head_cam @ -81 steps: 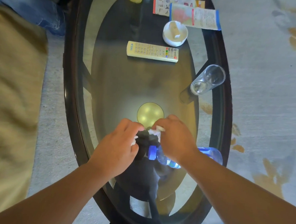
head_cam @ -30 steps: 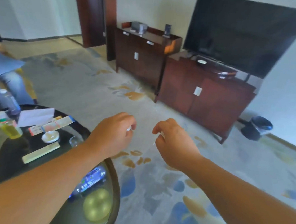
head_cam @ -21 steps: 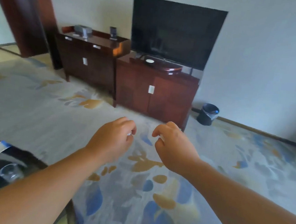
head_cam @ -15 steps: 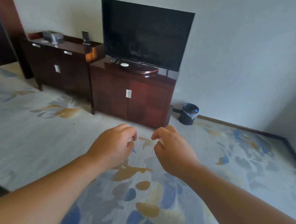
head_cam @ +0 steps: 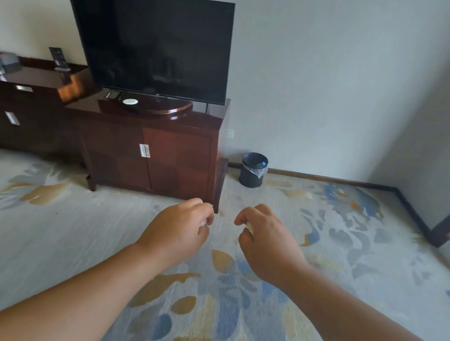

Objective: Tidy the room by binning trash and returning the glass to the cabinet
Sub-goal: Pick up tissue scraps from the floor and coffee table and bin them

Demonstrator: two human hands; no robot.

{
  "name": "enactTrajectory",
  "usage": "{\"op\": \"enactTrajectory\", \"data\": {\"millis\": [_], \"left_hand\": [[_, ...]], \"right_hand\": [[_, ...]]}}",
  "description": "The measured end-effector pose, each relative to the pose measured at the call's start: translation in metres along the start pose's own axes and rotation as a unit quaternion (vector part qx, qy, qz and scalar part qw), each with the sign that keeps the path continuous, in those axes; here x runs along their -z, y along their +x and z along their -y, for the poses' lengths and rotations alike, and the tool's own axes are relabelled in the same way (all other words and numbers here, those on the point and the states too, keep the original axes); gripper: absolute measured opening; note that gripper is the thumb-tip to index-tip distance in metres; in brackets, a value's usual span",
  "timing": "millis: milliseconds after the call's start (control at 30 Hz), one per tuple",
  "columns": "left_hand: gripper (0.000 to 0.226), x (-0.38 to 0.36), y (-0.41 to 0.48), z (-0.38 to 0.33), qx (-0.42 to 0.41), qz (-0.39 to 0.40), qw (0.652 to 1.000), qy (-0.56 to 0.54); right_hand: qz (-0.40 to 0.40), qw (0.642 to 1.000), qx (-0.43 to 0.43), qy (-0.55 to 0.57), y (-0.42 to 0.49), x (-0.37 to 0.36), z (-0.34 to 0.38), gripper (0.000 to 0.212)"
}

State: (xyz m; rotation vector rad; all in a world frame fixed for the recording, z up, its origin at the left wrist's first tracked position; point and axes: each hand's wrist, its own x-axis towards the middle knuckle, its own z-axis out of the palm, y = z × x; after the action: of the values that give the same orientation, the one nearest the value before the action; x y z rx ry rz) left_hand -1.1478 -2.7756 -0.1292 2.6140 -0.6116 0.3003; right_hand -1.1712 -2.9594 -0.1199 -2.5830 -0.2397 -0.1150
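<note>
While the person is facing the far wall, the left hand and the right hand are hanging side by side above the patterned carpet, a little apart and not touching. Both are gripping: the left fingers are curling in and pinching a white scrap against the thumb, and the right fingers are closing round a second scrap, of which only a pale edge is showing. What the scraps are made of is too small to tell. Tight pinches like these are likely keeping light litter from dropping on the way.

The bin is standing on the floor against the wall, just beside the right end of the dark wooden cabinet, well ahead of the hands. Its mouth is lying open and a clear liner is folding over the rim, with something blue inside. Both scraps are probably going there, so this looks like the carrying part of the binning step.

A television is sitting on the cabinet, whose doors are closed. The glass is not showing anywhere, so its return seems not yet begun, and with both hands full a door could not be opened now.
</note>
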Motion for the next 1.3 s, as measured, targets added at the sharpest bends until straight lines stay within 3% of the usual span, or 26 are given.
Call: {"op": "enactTrajectory", "data": {"millis": [667,1300], "left_hand": [[0.013,-0.089,0.345,0.122,-0.065,0.052,0.996,-0.041],[0.013,-0.22,0.712,0.143,-0.022,0.069,0.997,-0.013]], "right_hand": [[-0.023,0.995,-0.099,-0.023,0.309,0.016,-0.123,0.027],[0.007,0.996,-0.091,0.0,0.634,0.072,-0.352,0.026]]}}
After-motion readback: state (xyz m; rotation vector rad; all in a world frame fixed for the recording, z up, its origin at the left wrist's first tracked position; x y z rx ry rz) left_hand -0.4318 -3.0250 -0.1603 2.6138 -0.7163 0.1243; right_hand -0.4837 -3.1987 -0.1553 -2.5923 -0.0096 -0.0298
